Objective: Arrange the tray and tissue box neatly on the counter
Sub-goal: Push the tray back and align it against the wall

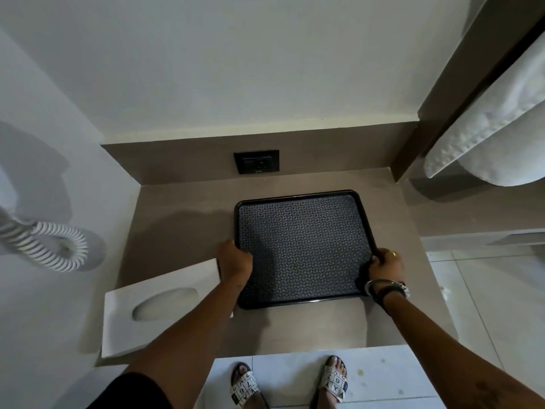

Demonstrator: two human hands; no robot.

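Tray (303,249) is gripped two-handed on the counter (182,225). Left hand (234,261) is curled over the left rim, right hand (386,265) over the right rim, both near the front corners. Fingers are closed on the raised edge, thumbs on the outside. Whether the tray is lifted or flat on the surface can't be confirmed; the shadow under the front edge hints at a slight lift.

Handling, as judged:
- Tray looks stiff, moulded, light. No flex expected between the two grips.
- The raised rim is the right hold. The patterned inner mat is probably non-slip, but the outer rim looks smooth, so a slide is easier than a carry.
- Grips are both toward the near end, so the far end would dip if lifted. A hold at mid-length would balance better.
- Nothing is loaded on it, so there is no tipping risk.

Tissue box (165,305) sits just outside the left grip, touching or almost touching the left wrist, skewed relative to the tray and counter edge. It is partly covered by the left forearm. Cardboard, light, crushable: best taken by the long sides, not over the oval opening.

Wall socket (256,161) lies beyond both grips, past the tray's far edge.
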